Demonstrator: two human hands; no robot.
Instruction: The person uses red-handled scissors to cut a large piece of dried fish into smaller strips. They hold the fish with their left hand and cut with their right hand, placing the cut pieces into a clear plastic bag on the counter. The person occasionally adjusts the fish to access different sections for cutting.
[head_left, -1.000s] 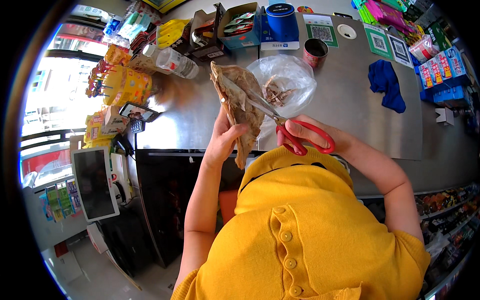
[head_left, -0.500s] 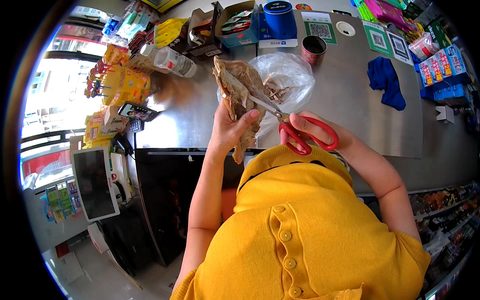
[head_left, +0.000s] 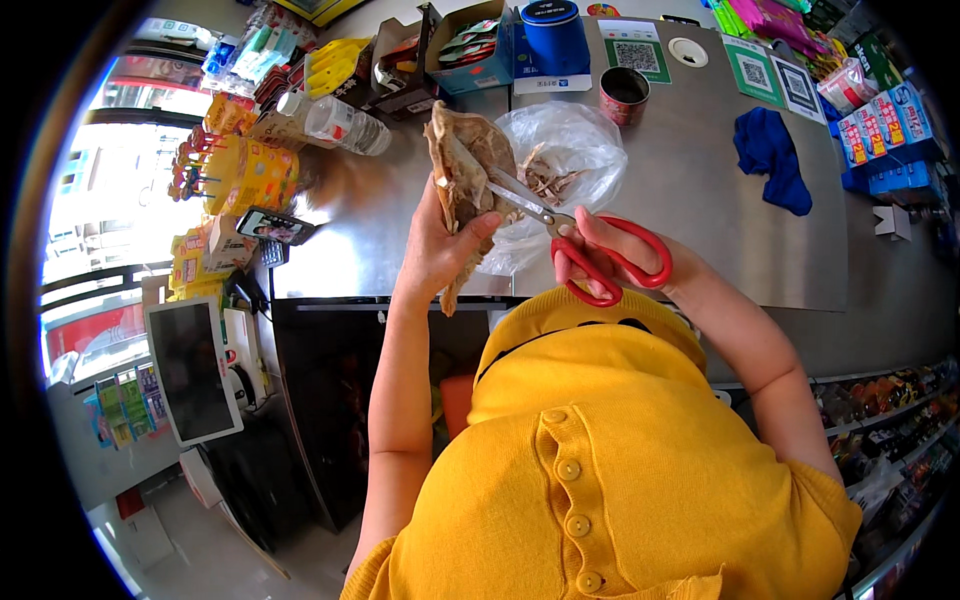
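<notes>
My left hand (head_left: 447, 245) grips a wrinkled, brown, dried piece (head_left: 462, 150), flat and irregular, whose exact kind I cannot make out. Its lower end hangs below my palm. In my right hand (head_left: 598, 250) is a pair of red-handled scissors (head_left: 538, 208), fingers through the loops. The blades point up and left against the dried piece, slightly apart; their tips are hard to make out. Just behind the scissors, a clear plastic bag (head_left: 600, 145) lies open on the metal counter (head_left: 700, 220). Thin brown strips (head_left: 545, 178) are inside it.
An open tin (head_left: 624, 97) and a blue canister (head_left: 553, 40) stand behind the bag. A plastic bottle (head_left: 345, 125), a propped phone (head_left: 275, 226) and boxes of packets (head_left: 470, 50) line the left and back. A blue cloth (head_left: 770, 160) lies at right.
Both hands have shifted slightly left, my left hand most, carrying the dried piece. The scissor blades appear closer together than before, and the red handles sit slightly nearer each other.
</notes>
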